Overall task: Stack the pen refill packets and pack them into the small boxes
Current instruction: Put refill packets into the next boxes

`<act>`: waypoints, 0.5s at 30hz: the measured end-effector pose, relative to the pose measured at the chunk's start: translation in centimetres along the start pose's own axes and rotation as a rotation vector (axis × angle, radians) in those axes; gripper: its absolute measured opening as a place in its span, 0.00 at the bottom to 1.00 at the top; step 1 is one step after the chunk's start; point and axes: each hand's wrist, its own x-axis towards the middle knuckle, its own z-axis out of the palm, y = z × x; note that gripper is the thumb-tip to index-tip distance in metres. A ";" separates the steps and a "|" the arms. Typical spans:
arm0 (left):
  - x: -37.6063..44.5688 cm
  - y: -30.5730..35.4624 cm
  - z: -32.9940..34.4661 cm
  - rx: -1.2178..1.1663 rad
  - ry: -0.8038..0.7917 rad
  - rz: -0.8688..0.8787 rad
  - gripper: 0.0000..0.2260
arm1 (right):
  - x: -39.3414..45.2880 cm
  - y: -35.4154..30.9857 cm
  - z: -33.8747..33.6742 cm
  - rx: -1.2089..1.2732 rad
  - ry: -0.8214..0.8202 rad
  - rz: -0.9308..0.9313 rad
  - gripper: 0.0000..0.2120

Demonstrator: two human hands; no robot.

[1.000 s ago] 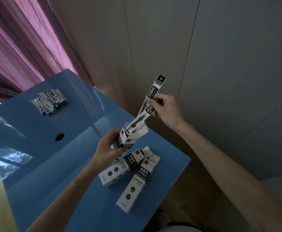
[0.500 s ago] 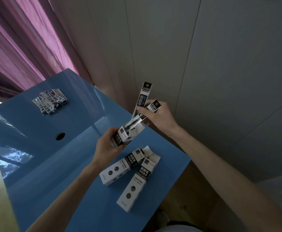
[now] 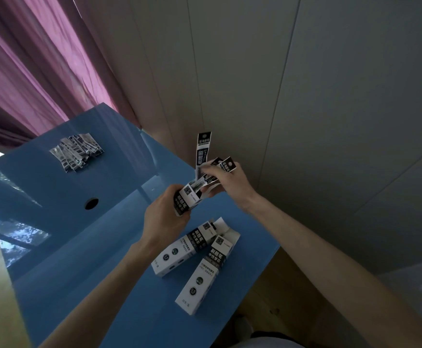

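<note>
Mid-frame, just above the blue table [image 3: 79, 247], right hand [image 3: 230, 183] pinches a bunch of refill packets [image 3: 203, 153], fingers curled round them; lower ends sit in the open mouth of a small box [image 3: 186, 200], one packet sticking up tall, others bent toward the wrist. Left hand [image 3: 163, 219] grips that box, fingers wrapped round its body, box tilted w/ open end up-right. Below, lower centre, two more boxes [image 3: 180, 248] [image 3: 206, 273] lie flat side by side, touching, flaps open. Upper left: loose pile of packets [image 3: 75, 151] on the table, well apart. Round hole [image 3: 91, 203] in tabletop between pile & hands. Pink curtain [image 3: 29, 66] upper left.
</note>
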 end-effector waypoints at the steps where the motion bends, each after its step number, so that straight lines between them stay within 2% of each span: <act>1: 0.1 0.1 -0.1 0.013 0.002 -0.004 0.21 | 0.0 0.2 0.1 0.013 0.005 0.003 0.08; 7: 0.2 -0.1 -0.2 0.008 -0.016 -0.036 0.21 | 0.0 1.1 0.6 -0.063 0.078 -0.045 0.13; 11: 0.1 -0.2 0.2 0.038 -0.053 -0.042 0.22 | 0.3 2.3 1.4 -0.017 0.234 0.086 0.15; 15: 0.0 -0.1 0.6 0.051 -0.057 -0.042 0.23 | 0.3 3.8 1.5 -0.321 0.217 0.044 0.17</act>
